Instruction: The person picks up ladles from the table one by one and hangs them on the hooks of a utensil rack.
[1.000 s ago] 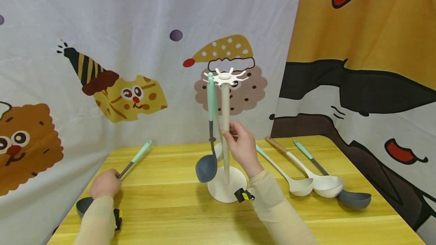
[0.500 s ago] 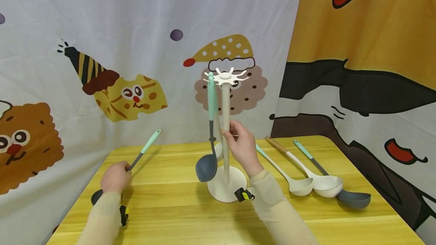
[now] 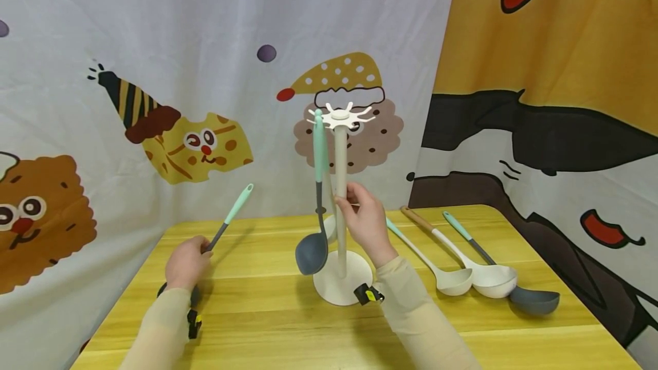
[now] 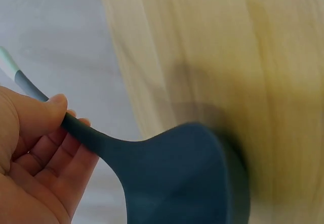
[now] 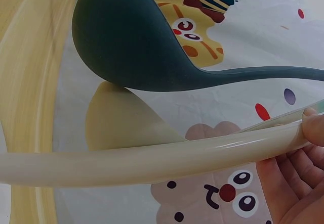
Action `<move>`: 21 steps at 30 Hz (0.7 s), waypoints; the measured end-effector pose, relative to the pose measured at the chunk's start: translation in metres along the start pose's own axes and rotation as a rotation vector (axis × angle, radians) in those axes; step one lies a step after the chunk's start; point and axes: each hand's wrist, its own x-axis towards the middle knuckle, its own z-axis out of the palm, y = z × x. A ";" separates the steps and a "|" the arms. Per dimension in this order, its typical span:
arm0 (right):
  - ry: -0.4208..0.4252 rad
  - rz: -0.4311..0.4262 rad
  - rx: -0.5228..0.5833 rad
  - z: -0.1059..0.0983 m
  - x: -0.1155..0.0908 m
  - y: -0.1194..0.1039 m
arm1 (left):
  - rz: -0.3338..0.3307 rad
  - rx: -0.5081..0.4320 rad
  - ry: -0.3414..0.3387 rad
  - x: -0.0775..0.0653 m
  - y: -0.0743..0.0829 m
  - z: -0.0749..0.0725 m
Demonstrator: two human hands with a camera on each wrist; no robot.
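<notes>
left fingers [image 4: 76, 171] brought ladle [image 4: 177, 178] nearer stand [image 3: 340, 164] | right fingers [image 5: 276, 183] grip stand

Left hand [image 3: 187, 264] partly hides gray ladle [image 3: 226, 222]

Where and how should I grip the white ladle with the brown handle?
Probably the brown handle, from above, closing across its length: it is slim and straight with gaps either side, while the bowl crowds the cream ladle.

On my head feed, a cream ladle [image 3: 454, 282], a white ladle [image 3: 493, 281] and a grey ladle [image 3: 534, 301] lie toward the worktop's [image 3: 288, 324] right edge. Past the far edge I see a white curtain [image 3: 319, 4] with a printed cheese figure [image 3: 195, 156].
</notes>
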 end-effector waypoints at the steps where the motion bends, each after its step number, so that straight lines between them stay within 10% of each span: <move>1: 0.000 0.000 0.001 0.000 0.000 0.000 | 0.007 -0.004 0.001 0.000 0.002 0.000; 21: 0.005 0.000 -0.004 0.001 -0.001 0.002 | 0.113 -0.217 0.196 0.004 0.055 -0.003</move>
